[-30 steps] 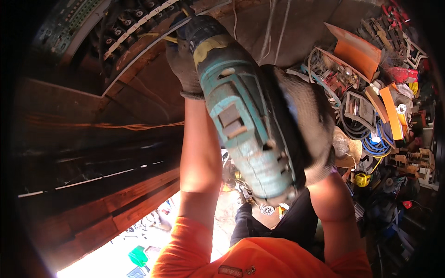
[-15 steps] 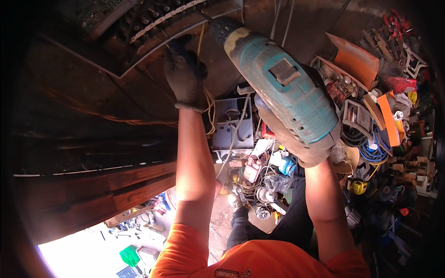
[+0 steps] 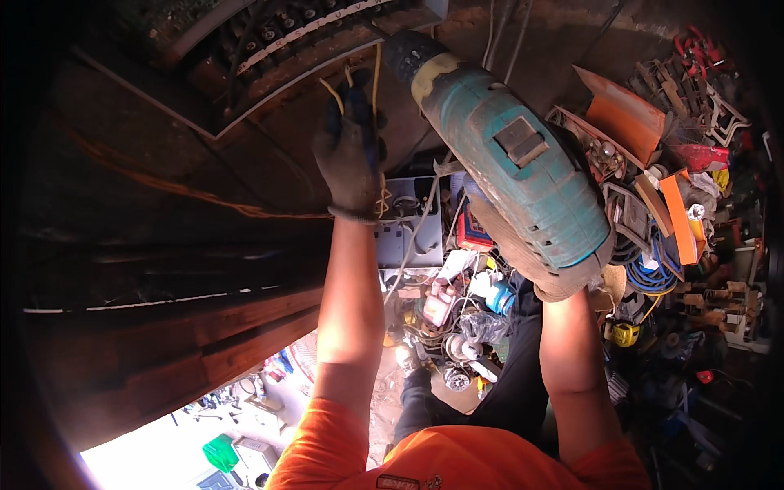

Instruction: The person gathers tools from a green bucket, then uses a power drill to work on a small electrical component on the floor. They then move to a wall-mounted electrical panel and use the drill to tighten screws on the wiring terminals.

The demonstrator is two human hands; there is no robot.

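Observation:
My right hand [image 3: 510,245], in a tan work glove, is wrapped round the handle of a scuffed teal power drill [image 3: 510,159]. Its dark chuck end points up and left, close beside the terminal strip [image 3: 306,34] in an open metal box at the top. My left hand [image 3: 349,167], gloved in grey with dark fingertips, is raised just below the box's edge. Thin yellow wires [image 3: 376,90] run past and between its closed fingers, and short wire ends stick up above them. The drill's tip is dark and hard to make out against the box.
Below the hands stands a grey open case [image 3: 412,245]. On the right lie orange metal channels [image 3: 625,110], coiled blue cable [image 3: 653,265] and piled tools. A dark panel with a reddish-brown lower edge [image 3: 180,351] fills the left. Parts clutter the floor by my legs.
My left hand has shifted slightly right and down in view, and yellow wire ends now show above its fingers. The drill has moved a little right and down with my right hand.

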